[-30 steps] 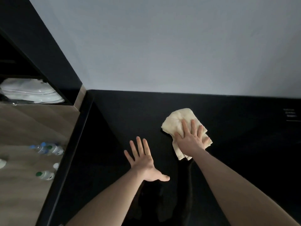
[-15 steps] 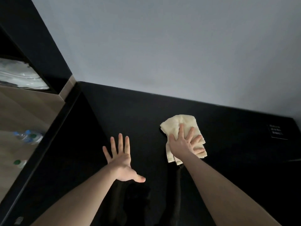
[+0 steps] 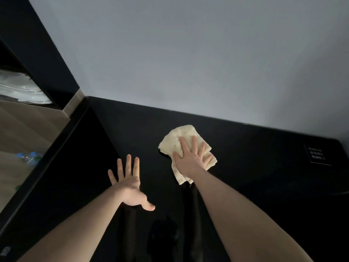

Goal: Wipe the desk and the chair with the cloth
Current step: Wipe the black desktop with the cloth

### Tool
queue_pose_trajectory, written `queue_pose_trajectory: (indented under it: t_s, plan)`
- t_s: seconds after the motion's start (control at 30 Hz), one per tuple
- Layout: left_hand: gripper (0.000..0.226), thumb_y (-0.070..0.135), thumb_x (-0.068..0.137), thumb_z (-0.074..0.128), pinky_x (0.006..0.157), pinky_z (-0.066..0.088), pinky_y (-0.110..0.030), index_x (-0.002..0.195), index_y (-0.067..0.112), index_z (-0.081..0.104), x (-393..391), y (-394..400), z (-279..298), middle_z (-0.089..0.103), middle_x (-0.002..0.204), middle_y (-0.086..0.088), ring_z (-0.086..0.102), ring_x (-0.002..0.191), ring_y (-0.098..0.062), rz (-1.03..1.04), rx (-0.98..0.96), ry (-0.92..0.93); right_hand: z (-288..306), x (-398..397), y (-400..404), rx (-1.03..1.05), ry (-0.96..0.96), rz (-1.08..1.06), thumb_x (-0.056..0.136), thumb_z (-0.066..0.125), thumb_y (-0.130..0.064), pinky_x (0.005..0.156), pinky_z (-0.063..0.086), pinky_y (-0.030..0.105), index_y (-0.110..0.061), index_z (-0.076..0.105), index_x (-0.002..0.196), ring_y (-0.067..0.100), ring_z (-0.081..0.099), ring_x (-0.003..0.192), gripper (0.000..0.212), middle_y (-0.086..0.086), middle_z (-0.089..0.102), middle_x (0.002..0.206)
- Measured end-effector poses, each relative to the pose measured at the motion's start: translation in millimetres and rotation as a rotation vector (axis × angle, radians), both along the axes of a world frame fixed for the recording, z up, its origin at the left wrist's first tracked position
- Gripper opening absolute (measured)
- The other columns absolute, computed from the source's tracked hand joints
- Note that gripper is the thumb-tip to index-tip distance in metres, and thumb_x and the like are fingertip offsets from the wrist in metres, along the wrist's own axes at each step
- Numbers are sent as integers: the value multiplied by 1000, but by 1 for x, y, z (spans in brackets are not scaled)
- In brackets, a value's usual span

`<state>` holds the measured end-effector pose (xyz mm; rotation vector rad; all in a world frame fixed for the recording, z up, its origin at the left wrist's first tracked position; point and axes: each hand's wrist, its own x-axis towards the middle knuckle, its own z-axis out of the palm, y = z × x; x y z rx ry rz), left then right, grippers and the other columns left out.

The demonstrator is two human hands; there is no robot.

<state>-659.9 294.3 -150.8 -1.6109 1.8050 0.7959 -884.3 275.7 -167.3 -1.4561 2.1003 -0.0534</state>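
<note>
The right hand (image 3: 190, 159) presses flat, fingers spread, on the cloth (image 3: 181, 137) at mid-surface (image 3: 264, 186); the left hand (image 3: 128, 184) rests spread nearby, empty. Desk-wiping is underway; next, likely sweep the unwiped right side.

There is one view only, taken from the person's head and aimed forward and steeply down across a glossy black desk top (image 3: 245, 167) toward the plain pale grey wall (image 3: 188, 53) behind it. The wide lens bends the desk's back edge and tilts the scene, so the wall fills the upper half. Both bare forearms enter from the bottom edge, close to the lens, and the left hand (image 3: 128, 186) and right hand (image 3: 190, 159) lie near mid-frame. At far left the view takes in a wooden floor (image 3: 22, 133) below the desk's edge.
</note>
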Motion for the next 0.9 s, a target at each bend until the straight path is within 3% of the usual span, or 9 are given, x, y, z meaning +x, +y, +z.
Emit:
queue_pose_trajectory:
  t_s: [0.13, 0.3, 0.6, 0.73, 0.9]
  plan:
    - [157, 88, 64, 73, 127, -2, -68, 162, 21, -30, -27, 15, -3, -42, 166, -8, -30, 155, -42, 137, -172, 68, -1, -35, 1, -46, -48, 70, 107, 31, -62, 120, -21, 66, -54, 1, 163, 34, -36, 156, 65, -13, -23, 174]
    - [149, 99, 62, 59, 127, -3, -67, 163, 30, -26, -126, 62, -11, -40, 168, 0, -28, 157, -39, 79, -279, 123, -6, -128, 9, -64, -56, 164, 105, 30, -66, 124, -15, 65, -52, 2, 164, 28, -36, 156, 67, -17, -21, 174]
    - [157, 81, 62, 83, 121, 15, -76, 162, 32, -28, -302, 54, 6, -39, 168, -2, -21, 156, -50, 81, -98, 24, -15, -384, 56, -18, 4, -38, 102, 29, -71, 127, -9, 64, -55, -5, 163, 27, -29, 159, 72, -14, -23, 174]
    - [162, 72, 60, 90, 120, 23, -76, 158, 38, -34, -328, 41, 18, -44, 165, -2, -19, 155, -54, 75, -31, -29, -10, -475, 82, 3, 84, -162, 103, 27, -72, 127, -11, 61, -52, -4, 165, 26, -22, 162, 72, -10, -19, 176]
    - [163, 70, 58, 93, 119, 26, -75, 157, 44, -33, -330, 41, 17, -44, 165, 2, -20, 155, -54, 85, -34, -18, -5, -535, 103, 44, 66, -357, 106, 29, -69, 127, -9, 61, -46, -1, 168, 30, -17, 162, 72, -7, -16, 177]
